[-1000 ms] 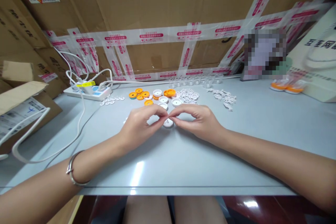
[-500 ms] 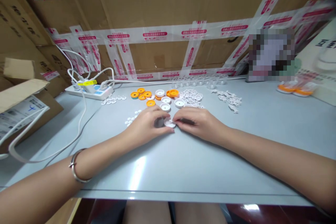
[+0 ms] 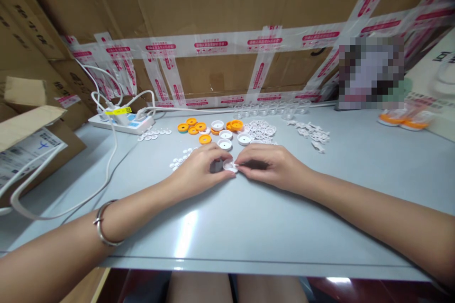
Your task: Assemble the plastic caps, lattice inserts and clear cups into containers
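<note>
My left hand (image 3: pixel 199 165) curls its thumb and fingers around a small white round cap (image 3: pixel 230 166) on the table. From the other side my right hand (image 3: pixel 272 163) pinches at the cap's right edge, closed on a small white plastic piece that its fingertips partly cover. Just beyond my hands lie several white round caps (image 3: pixel 224 144) and several orange round caps (image 3: pixel 205 139). Small white discs (image 3: pixel 177 161) lie by my left hand. A pile of white ring-like parts (image 3: pixel 261 129) sits beyond my right hand.
White clip-like pieces (image 3: pixel 313 132) lie to the right, clear cups (image 3: pixel 270 109) along the back. A power strip (image 3: pixel 122 123) with cables and more white discs (image 3: pixel 151 134) are at left. Cardboard boxes (image 3: pixel 213 9) wall the back; orange-based containers (image 3: pixel 403 122) stand far right.
Both hands stay at the cap, with only slight finger movement at its right edge. The whole view has shifted very slightly; the other parts lie as before.
</note>
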Action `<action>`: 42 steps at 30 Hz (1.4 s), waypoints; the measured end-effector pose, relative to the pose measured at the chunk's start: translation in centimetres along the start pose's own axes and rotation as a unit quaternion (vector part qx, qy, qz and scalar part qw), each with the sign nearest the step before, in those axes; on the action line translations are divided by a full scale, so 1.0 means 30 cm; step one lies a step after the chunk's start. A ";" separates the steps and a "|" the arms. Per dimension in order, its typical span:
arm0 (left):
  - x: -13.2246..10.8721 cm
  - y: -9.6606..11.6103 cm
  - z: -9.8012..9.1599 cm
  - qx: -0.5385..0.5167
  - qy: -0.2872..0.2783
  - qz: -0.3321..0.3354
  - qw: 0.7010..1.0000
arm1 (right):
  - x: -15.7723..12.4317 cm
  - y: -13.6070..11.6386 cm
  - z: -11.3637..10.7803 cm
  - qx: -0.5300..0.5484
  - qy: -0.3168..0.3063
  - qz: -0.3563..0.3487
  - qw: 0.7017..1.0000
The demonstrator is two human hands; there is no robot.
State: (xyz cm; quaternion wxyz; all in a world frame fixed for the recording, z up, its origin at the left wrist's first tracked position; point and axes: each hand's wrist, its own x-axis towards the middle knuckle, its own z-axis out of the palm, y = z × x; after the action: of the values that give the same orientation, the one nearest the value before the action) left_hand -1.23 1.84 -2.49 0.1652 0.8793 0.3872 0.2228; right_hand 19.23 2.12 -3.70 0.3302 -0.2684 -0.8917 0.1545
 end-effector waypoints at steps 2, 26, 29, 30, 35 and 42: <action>-0.001 0.001 -0.001 -0.002 -0.002 -0.003 1.000 | -0.002 -0.001 -0.005 0.002 0.007 0.003 1.000; -0.010 -0.023 -0.089 -0.008 0.102 -0.029 0.994 | -0.008 0.000 -0.018 0.006 0.052 0.047 0.998; 0.015 -0.071 -0.145 0.041 0.111 -0.090 0.989 | -0.006 -0.002 -0.022 0.019 0.050 0.079 0.995; 0.029 -0.087 -0.158 0.055 0.084 -0.114 0.988 | -0.005 -0.003 -0.023 0.022 0.046 0.086 0.995; 0.129 -0.122 -0.186 0.126 -0.016 -0.077 0.989 | 0.001 -0.010 -0.023 0.032 0.043 0.106 0.993; 0.304 -0.082 -0.140 0.146 -0.049 -0.021 0.988 | 0.000 -0.004 -0.021 0.039 0.044 0.098 0.993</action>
State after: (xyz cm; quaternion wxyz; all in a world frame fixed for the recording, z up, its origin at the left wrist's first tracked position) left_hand 0.58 10.80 2.35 0.0587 0.8953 0.4257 0.1174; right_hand 19.60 2.07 -3.18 0.3624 -0.3481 -0.8391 0.2085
